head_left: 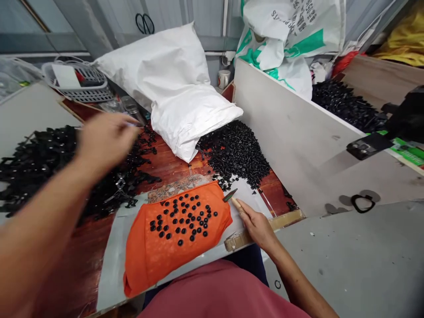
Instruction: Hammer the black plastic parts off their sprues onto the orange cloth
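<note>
An orange cloth-covered pad (139, 251) lies at the table's front edge, with several small round black pieces (180, 242) spread over its top. Just right of the pad, my right hand (256, 223) is closed around a small knife (230, 194), its dark blade pointing up and left. My left hand (107, 137) is raised over the left side of the table, near the pile of black parts (36, 163). It is smeared by motion, and whether it holds anything cannot be made out.
A white sack (172, 79) lies behind the pad, its mouth by a heap of small black pieces (238, 152). A pale board (298, 132) stands upright on the right. At the back left sits a grey basket (86, 93). A black clamp arm (369, 145) juts in at right.
</note>
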Available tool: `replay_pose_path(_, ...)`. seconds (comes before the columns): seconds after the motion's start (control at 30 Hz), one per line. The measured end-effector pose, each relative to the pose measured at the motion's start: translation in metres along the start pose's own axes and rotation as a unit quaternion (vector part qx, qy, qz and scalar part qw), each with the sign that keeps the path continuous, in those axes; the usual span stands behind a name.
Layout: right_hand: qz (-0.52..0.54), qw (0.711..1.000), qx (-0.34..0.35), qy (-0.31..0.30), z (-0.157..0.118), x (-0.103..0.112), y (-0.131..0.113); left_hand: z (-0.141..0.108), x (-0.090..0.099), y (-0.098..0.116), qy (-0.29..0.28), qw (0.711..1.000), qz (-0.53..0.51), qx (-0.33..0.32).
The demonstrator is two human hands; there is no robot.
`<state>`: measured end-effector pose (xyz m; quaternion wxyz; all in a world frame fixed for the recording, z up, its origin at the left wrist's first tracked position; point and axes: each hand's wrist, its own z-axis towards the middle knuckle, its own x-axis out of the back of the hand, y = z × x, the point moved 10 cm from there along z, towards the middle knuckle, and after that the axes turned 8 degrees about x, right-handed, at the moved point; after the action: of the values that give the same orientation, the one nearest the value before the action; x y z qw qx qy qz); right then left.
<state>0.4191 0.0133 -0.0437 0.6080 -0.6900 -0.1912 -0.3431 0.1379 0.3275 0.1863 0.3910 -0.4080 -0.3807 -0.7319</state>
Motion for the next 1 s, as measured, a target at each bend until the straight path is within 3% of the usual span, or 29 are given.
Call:
replay_pose_path(0.1,0.018,1.000,-0.001,-0.010,0.003,-0.003,0.001,-0.017,-0.107,0.113,-0.139,0.975,-0.056,-0.165)
replay_pose_path(0.17,0.028,1.000,0.001,-0.012,0.003,-0.004,0.003,-0.031,-0.165,0.173,-0.202,0.949,-0.066,-0.231)
replay_pose_path(0.27,0.047,0.999,0.009,-0.002,0.003,-0.003,0.004,-0.030,-0.214,0.223,-0.194,0.952,-0.068,-0.226)
replay_pose_path(0.37,0.084,0.996,0.009,0.011,0.001,-0.001,0.004,-0.022,-0.238,0.245,-0.195,0.954,-0.090,-0.208)
replay_pose_path(0.5,0.129,0.991,0.015,0.022,0.001,0.003,0.002,-0.008,-0.242,0.244,-0.195,0.952,-0.129,-0.197)
replay_pose_path(0.6,0.156,0.988,0.007,0.016,0.000,0.000,0.008,0.003,-0.221,0.216,-0.181,0.945,-0.244,-0.122)
replay_pose_path(0.63,0.170,0.985,-0.001,0.012,0.000,-0.003,0.012,0.005,-0.213,0.201,-0.189,0.921,-0.334,-0.068)
replay_pose_path(0.67,0.187,0.982,-0.010,0.009,-0.001,-0.007,0.017,0.003,-0.206,0.184,-0.205,0.875,-0.439,-0.007)
replay_pose_path(0.77,0.248,0.968,-0.032,0.008,-0.002,-0.017,0.032,-0.026,-0.190,0.149,-0.264,0.672,-0.681,0.128)
replay_pose_path(0.8,0.268,0.963,-0.037,0.014,-0.001,-0.018,0.034,-0.041,-0.182,0.141,-0.278,0.627,-0.713,0.145)
replay_pose_path(0.87,0.304,0.951,-0.046,0.031,0.001,-0.014,0.034,-0.075,-0.167,0.128,-0.309,0.589,-0.728,0.167)
replay_pose_path(1.0,0.349,0.933,-0.029,0.080,0.015,0.015,-0.005,-0.149,-0.148,0.112,-0.374,0.571,-0.706,0.192)
